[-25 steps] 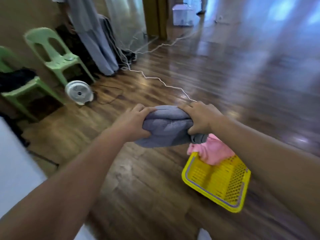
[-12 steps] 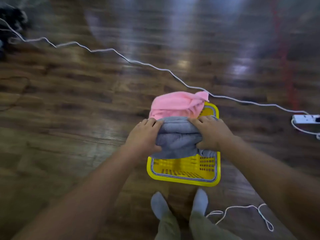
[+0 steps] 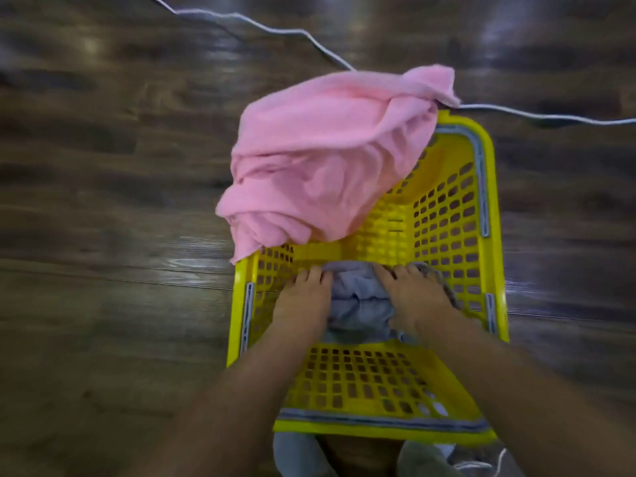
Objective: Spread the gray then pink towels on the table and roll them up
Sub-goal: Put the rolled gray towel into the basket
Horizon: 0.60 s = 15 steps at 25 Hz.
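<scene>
The rolled gray towel (image 3: 358, 301) lies low inside a yellow perforated basket (image 3: 447, 215) on the wooden floor. My left hand (image 3: 303, 297) grips the roll's left end and my right hand (image 3: 409, 297) grips its right end, both reaching down into the basket. The pink towel (image 3: 320, 156) is crumpled and draped over the basket's far left corner, hanging partly outside the rim. No table is in view.
A white cable (image 3: 275, 27) snakes across the dark wood floor behind the basket. My socked feet (image 3: 299, 454) stand just below the basket's near rim, with a bit of cord (image 3: 481, 463) beside them.
I turned from the room toward the basket and bent over it. Both hands carried the gray roll from chest height down into the basket, which now fills the view.
</scene>
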{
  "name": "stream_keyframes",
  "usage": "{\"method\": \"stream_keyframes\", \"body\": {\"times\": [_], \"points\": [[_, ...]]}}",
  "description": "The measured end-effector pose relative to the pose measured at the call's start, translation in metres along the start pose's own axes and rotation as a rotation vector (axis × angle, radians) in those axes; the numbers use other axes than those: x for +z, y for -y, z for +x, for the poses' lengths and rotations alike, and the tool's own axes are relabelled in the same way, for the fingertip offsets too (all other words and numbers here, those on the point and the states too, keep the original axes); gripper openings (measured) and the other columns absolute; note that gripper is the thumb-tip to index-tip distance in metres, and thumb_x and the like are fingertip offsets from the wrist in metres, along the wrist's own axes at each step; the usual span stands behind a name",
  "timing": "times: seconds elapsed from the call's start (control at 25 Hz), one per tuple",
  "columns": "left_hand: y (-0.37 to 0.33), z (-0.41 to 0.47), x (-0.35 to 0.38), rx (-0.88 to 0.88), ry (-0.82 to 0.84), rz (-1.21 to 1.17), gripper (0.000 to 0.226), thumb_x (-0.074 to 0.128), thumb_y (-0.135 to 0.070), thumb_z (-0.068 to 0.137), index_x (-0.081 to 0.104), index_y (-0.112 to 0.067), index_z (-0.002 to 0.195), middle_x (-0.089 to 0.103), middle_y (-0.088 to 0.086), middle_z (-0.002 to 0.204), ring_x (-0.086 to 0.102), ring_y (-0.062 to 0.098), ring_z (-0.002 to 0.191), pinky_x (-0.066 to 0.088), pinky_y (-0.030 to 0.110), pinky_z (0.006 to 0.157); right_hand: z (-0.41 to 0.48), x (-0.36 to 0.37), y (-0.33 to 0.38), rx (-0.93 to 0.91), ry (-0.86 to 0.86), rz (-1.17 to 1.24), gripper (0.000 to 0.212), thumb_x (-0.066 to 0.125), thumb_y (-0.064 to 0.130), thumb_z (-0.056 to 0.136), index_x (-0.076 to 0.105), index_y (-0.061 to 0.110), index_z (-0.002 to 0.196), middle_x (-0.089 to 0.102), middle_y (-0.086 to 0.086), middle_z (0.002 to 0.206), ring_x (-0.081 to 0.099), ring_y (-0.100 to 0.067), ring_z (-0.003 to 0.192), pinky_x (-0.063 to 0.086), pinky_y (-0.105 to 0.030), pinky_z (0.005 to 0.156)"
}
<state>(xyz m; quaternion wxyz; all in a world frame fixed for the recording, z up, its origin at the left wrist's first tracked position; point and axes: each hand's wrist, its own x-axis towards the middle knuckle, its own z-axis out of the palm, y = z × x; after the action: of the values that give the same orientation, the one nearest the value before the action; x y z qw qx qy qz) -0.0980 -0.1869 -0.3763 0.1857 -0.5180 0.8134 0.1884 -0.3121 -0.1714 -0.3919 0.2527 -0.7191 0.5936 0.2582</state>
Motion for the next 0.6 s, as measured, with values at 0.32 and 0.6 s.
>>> {"method": "stream_keyframes", "body": {"times": [0.32, 0.6], "points": [[-0.009, 0.026, 0.09, -0.047, 0.111, 0.109, 0.053, 0.04, -0.022, 0.077, 0.066, -0.015, 0.122, 0.066, 0.009, 0.114, 0.064, 0.031, 0.099, 0.055, 0.045, 0.081, 0.032, 0.085, 0.011, 0.083, 0.082, 0.026, 0.114, 0.075, 0.042, 0.072, -0.001, 0.019, 0.154, 0.03, -0.015, 0.15, 0.029, -0.039, 0.136, 0.03, -0.055, 0.11], [-0.013, 0.024, -0.048, 0.059, -0.109, -0.046, 0.069, 0.074, -0.029, 0.067, 0.052, -0.013, 0.131, 0.054, 0.011, 0.121, 0.054, 0.034, 0.116, 0.049, 0.044, 0.095, -0.001, -0.062, 0.01, -0.006, -0.118, 0.142, 0.098, 0.074, 0.05, 0.068, 0.026, 0.022, 0.149, 0.045, -0.007, 0.133, 0.045, -0.031, 0.121, 0.05, -0.045, 0.087]]}}
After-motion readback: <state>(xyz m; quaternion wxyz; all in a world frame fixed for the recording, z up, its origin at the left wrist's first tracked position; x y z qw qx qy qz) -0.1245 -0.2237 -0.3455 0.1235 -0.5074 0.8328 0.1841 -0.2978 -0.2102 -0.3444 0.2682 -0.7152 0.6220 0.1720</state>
